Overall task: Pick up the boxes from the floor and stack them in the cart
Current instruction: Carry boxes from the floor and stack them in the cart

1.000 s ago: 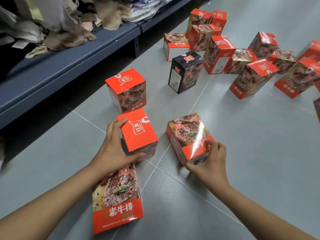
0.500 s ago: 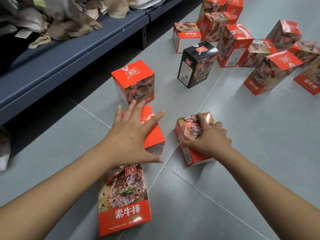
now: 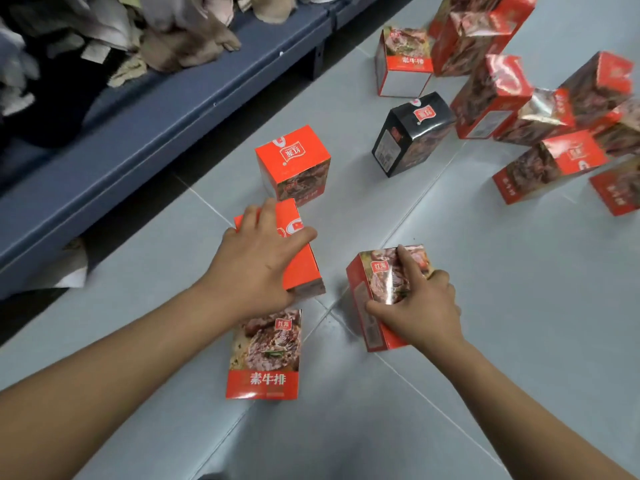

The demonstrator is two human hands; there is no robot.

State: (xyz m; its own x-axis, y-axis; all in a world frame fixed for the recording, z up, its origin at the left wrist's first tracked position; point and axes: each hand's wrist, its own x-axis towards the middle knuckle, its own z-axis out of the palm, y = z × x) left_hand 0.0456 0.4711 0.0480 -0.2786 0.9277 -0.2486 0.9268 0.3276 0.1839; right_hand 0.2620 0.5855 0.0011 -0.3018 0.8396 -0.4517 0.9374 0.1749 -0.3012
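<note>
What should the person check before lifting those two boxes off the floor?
1. Left hand grip on the orange-topped box: fingers over the far edge, thumb across the top. Ok.
2. Right hand grip on the picture-topped box: thumb on one side, fingers on the other. Ok.
3. Gap between the two held boxes: bare floor shows between them. Ok.
4. Orange-topped box free of the flat box lying near it: the wrist hides where they meet. Cannot tell.
5. Cart in sight to stack into: none in view. Not ok.
</note>
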